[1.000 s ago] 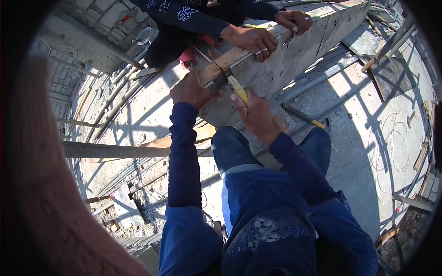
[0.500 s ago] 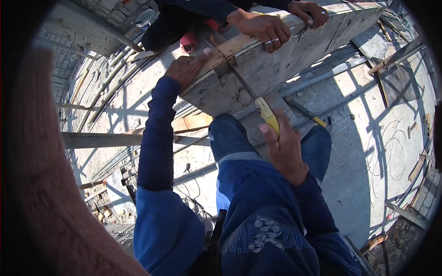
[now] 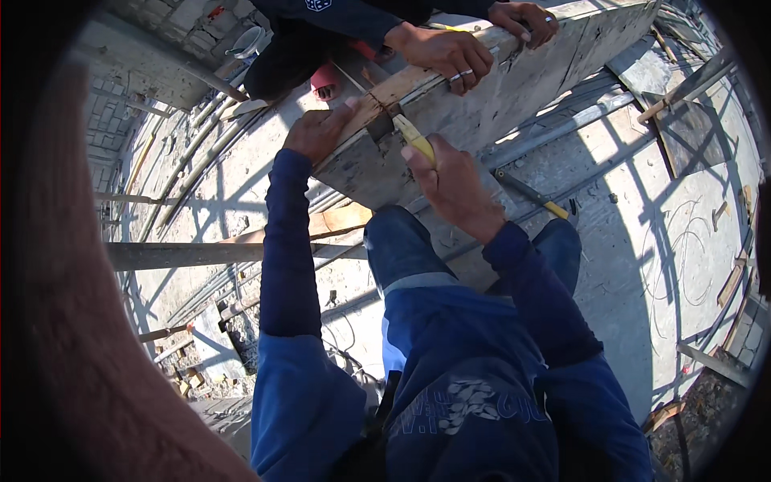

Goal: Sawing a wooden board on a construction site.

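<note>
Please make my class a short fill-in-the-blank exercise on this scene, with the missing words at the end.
1. The person's right grip holds a saw by its ____ handle.
2. The person's other grip, the ____ one, rests on the wooden edge of the grey panel.
3. Each of the co-worker's hands has at least one ____ around a finger.

Missing words: yellow; left; ring.
</note>
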`<action>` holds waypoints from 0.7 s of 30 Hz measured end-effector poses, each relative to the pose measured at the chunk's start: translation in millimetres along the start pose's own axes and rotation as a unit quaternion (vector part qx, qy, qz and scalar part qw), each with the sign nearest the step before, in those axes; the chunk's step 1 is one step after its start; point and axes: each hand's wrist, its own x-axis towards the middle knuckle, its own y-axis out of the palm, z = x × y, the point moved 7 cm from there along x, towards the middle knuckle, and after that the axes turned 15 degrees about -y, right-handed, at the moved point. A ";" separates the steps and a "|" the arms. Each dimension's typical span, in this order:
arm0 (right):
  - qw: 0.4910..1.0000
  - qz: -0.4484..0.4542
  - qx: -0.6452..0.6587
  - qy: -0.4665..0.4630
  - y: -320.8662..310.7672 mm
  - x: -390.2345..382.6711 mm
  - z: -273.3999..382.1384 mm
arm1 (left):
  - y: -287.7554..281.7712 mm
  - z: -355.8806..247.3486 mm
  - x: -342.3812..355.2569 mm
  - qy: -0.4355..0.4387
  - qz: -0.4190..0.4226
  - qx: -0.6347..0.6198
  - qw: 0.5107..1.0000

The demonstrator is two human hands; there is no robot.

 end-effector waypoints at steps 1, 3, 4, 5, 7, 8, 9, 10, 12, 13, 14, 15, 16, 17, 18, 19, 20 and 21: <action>1.000 0.015 -0.019 -0.001 -0.2 10.2 4.3 | -1.0 4.6 2.7 -0.004 -0.001 0.005 1.000; 0.997 0.066 -0.035 0.002 -6.8 44.5 12.2 | -1.0 3.0 3.6 0.100 -0.072 0.050 0.991; 0.991 0.120 -0.056 0.007 -4.4 46.9 13.4 | -1.3 -8.0 5.5 0.107 -0.059 0.010 0.992; 0.991 0.123 -0.054 0.019 -3.7 32.5 15.3 | 4.2 4.8 14.1 -0.048 0.034 -0.113 0.992; 0.992 0.078 -0.035 0.092 -9.5 2.6 19.5 | -1.0 1.4 7.1 0.060 -0.067 -0.064 0.994; 0.994 0.055 -0.039 0.084 -12.6 -25.4 26.2 | -1.1 5.3 3.6 0.055 -0.063 -0.066 0.994; 0.996 0.033 -0.044 0.063 -22.0 -50.7 29.3 | -4.8 5.7 5.9 0.043 -0.057 -0.035 0.997; 0.998 0.004 -0.007 0.054 -38.6 -76.3 39.9 | -7.5 9.5 6.3 0.026 -0.053 -0.004 0.998; 0.988 0.028 0.013 0.150 -77.1 -125.0 61.7 | -2.3 -3.0 -6.6 0.029 -0.020 -0.048 0.998; 0.989 0.029 0.011 0.146 -86.0 -139.0 65.7 | -7.5 -8.5 -5.6 0.036 -0.011 -0.084 0.996; 0.988 0.032 0.013 0.152 -89.8 -149.0 64.6 | 3.0 -2.4 2.6 0.044 0.054 0.012 0.998; 0.986 0.031 0.018 0.161 -87.7 -154.3 61.0 | 4.6 -0.3 1.5 0.068 0.009 0.085 0.994; 0.990 0.001 0.047 0.134 -76.6 -142.4 53.9 | 6.8 -4.3 0.0 0.059 -0.015 0.079 0.995; 0.995 -0.006 0.042 0.091 -53.5 -110.5 32.9 | 5.4 -5.6 -1.3 0.046 -0.043 0.074 0.995; 0.998 -0.010 0.041 0.053 -26.3 -70.7 17.7 | 10.4 23.0 11.2 -0.003 -0.021 0.100 0.995; 1.000 0.003 0.000 0.027 -13.9 -34.6 9.5 | 13.6 5.4 8.3 0.102 -0.062 0.172 0.978; 0.999 -0.046 0.007 0.005 -2.1 -30.8 -2.5 | 17.8 14.5 22.2 0.075 -0.053 0.167 0.982; 0.999 -0.045 0.008 0.005 -2.1 -29.9 -5.5 | 19.9 22.0 24.9 0.047 -0.037 0.166 0.984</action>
